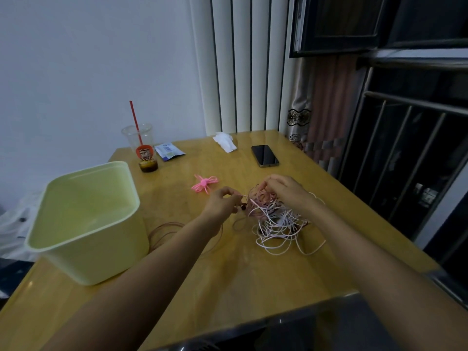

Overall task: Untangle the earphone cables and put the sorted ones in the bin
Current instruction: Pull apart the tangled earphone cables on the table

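Taking the tangle of earphone cables (276, 221) as the centre of the dial, with twelve o'clock pointing away from the person, the pale green bin (101, 259) stands at nine o'clock, well apart from it, near the left edge of the wooden table (228, 274). It is upright with its mouth open. A loose brown cable loop (164, 228) lies on the table just beside the bin's right wall, partly under the left forearm. At ten o'clock, far back, a clear plastic cup (141, 145) holds a red straw and a little dark liquid, and a small printed packet (169, 151) lies just right of it. A pink cable bundle (203, 184), tied at its middle, lies nearer, also at about ten o'clock.

The left hand (221, 202) is at the tangle's nine o'clock edge, thumb and fingertips pinching a strand (244, 197) that runs into the pile; a dark earbud (243, 206) hangs just below.

A crumpled tissue (225, 141) lies at eleven o'clock and a dark phone (264, 155) at twelve, face up.

The right hand (283, 190) is over the tangle's top, at about one o'clock, fingers curled down and pinching several of its strands.
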The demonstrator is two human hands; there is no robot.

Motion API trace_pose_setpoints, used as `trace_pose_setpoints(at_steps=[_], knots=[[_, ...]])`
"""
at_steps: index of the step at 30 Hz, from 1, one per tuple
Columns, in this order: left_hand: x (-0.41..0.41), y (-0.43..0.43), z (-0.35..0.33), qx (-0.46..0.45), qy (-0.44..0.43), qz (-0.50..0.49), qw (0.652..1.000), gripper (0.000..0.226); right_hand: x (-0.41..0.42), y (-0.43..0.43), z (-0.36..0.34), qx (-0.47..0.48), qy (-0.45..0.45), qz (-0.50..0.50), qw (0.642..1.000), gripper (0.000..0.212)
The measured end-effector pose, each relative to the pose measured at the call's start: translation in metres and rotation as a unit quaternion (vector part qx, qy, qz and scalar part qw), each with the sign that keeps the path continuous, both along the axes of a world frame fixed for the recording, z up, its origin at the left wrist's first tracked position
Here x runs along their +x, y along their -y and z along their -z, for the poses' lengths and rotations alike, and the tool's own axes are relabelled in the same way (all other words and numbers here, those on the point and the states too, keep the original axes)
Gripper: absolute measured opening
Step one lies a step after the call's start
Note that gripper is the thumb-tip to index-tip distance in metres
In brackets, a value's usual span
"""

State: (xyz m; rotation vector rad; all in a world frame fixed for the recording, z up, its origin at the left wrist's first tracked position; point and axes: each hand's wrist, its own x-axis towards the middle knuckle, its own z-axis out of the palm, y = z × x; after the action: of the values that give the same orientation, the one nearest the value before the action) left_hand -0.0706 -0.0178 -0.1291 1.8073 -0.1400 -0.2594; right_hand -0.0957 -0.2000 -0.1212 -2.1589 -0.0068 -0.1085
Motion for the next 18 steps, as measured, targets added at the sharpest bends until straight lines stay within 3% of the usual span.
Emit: trace_pose_setpoints(at_steps=[2, 6, 11, 18], knots=[[-0.0019, 0.0006, -0.0018, 0.001, -0.007, 0.020, 1.000, 0.007, -0.0006, -0.0013, 0.0017, -0.022, 0.004, -0.007, 1.000, 0.044], [-0.0054, 0.0003, -0.0025, 0.011, 0.027, 0.027, 0.999, 0.007, 0.0014, -0.0009, 0.0019, -0.035, -0.002, -0.028, 0.999, 0.009], [-0.0054, -0.0003, -0.0007, 0.012, 0.046, 0.018, 0.999, 0.008, 0.0017, -0.0071, 0.0017, -0.059, 0.001, -0.033, 0.998, 0.002], [0.0004, -0.0005, 0.0024, 0.036, 0.032, 0.033, 0.998, 0.033, 0.0030, -0.0069, 0.0078, 0.061, 0.059, 0.013, 0.996, 0.002]])
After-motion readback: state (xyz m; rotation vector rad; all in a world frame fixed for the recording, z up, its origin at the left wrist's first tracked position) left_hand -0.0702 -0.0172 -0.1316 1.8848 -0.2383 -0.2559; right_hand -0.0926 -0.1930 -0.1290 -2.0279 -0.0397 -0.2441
